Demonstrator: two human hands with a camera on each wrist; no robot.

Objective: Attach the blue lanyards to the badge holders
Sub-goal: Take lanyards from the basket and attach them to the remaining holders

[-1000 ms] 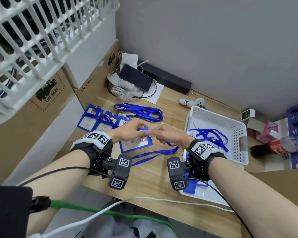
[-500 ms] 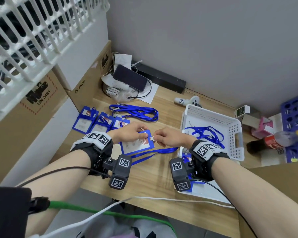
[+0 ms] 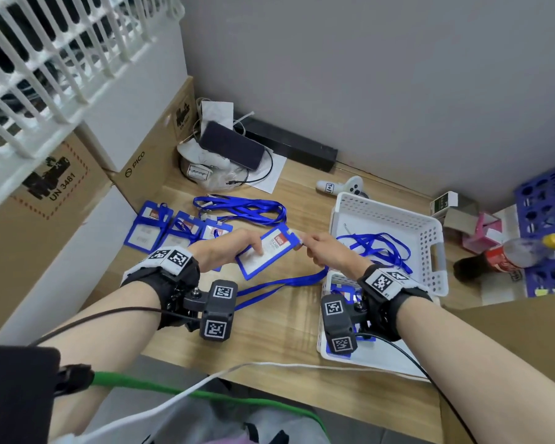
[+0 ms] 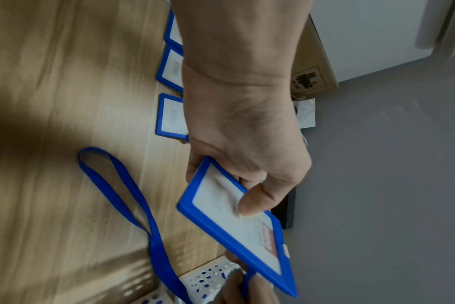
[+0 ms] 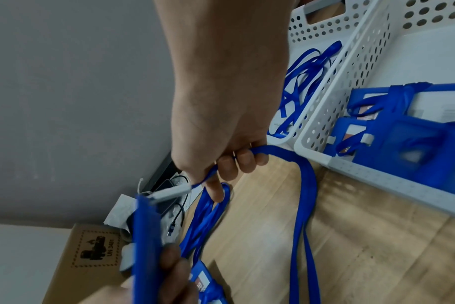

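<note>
My left hand (image 3: pixel 237 248) grips a blue badge holder (image 3: pixel 268 254) by its long edge, thumb on its clear face (image 4: pixel 221 207), tilted above the table. My right hand (image 3: pixel 326 249) pinches the clip end of a blue lanyard (image 3: pixel 279 283) at the holder's top slot; the grey clip (image 5: pixel 169 193) meets the holder's edge (image 5: pixel 146 236). The strap runs through my right fingers (image 5: pixel 237 162) and trails across the wood in a loop (image 4: pixel 112 185). Three more badge holders (image 3: pixel 177 229) lie in a row at the left, with a lanyard pile (image 3: pixel 241 208) behind them.
A white perforated basket (image 3: pixel 436 248) at the right holds loose lanyards (image 3: pixel 378 248). A nearer white tray (image 5: pixel 377 174) holds finished badges (image 5: pixel 408 144). Cardboard boxes (image 3: pixel 148 168) stand left; a phone (image 3: pixel 231 150), a controller (image 3: pixel 346 187), a bottle (image 3: pixel 510 256) and a blue crate (image 3: pixel 548 213) line the back and right.
The badge holder has been lifted and tilted up off the table between both hands, and the hands have drawn slightly apart; the lanyard strap trails along.
</note>
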